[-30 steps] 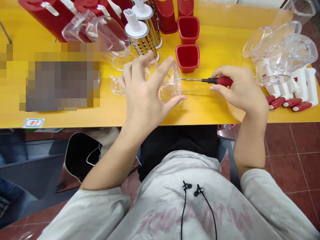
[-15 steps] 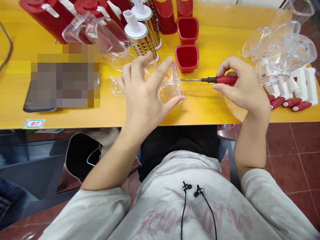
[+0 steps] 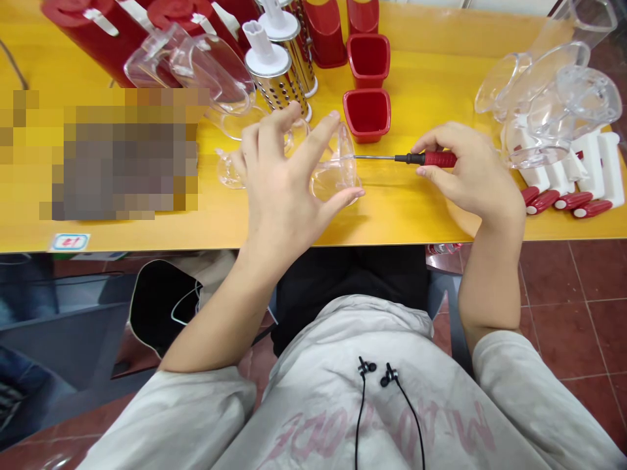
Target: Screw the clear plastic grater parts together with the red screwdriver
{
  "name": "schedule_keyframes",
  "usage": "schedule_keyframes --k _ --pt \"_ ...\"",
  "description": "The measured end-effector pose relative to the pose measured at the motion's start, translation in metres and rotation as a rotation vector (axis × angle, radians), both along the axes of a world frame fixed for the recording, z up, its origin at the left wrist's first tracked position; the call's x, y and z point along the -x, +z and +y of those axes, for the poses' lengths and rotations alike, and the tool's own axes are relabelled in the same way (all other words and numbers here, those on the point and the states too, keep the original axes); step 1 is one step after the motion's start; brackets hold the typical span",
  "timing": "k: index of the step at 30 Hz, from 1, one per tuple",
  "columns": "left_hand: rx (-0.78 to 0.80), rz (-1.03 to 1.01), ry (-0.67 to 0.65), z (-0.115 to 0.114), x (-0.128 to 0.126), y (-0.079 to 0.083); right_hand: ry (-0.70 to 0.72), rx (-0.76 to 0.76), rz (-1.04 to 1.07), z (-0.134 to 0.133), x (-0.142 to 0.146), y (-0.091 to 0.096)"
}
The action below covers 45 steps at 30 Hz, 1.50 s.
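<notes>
My left hand (image 3: 284,173) spans a clear plastic housing (image 3: 336,176) lying on its side, index finger over its top rim and thumb along its lower edge. The palm and fingers hide much of the piece. In my right hand (image 3: 473,170) is a screwdriver (image 3: 439,159) with a red and black handle, held level between thumb and fingers. Its metal shaft points left and enters the housing's wide end; the tip is hard to make out through the clear plastic.
Red square cups (image 3: 367,114) stand behind the housing, beside perforated metal drums (image 3: 277,75) with white ends. Red bodies (image 3: 93,39) are at the back left. Several clear housings (image 3: 543,98) and white handles (image 3: 605,170) lie at right on the yellow table (image 3: 421,222).
My right hand has shifted a little left on the screwdriver handle, with its fingers lower. My left hand and the clear housing have stayed in place.
</notes>
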<state>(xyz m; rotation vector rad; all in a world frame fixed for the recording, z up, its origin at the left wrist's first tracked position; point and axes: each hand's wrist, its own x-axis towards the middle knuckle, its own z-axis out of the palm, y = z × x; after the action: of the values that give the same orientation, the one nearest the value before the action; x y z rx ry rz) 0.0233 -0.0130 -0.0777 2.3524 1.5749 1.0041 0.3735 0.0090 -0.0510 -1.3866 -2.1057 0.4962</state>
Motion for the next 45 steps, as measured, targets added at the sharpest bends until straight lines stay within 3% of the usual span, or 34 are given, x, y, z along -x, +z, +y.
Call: schedule_keyframes --k 10,26,45 --pt "0.009 0.032 0.014 -0.002 -0.002 0.002 -0.001 -0.008 -0.031 0.002 0.011 -0.010" --pt "0.036 0.008 0.006 0.002 0.001 -0.003 -0.021 -0.018 -0.177 0.000 0.019 -0.004" --pt "-0.011 0.027 0.004 0.004 0.003 -0.007 -0.016 -0.024 -0.158 0.002 0.016 -0.005"
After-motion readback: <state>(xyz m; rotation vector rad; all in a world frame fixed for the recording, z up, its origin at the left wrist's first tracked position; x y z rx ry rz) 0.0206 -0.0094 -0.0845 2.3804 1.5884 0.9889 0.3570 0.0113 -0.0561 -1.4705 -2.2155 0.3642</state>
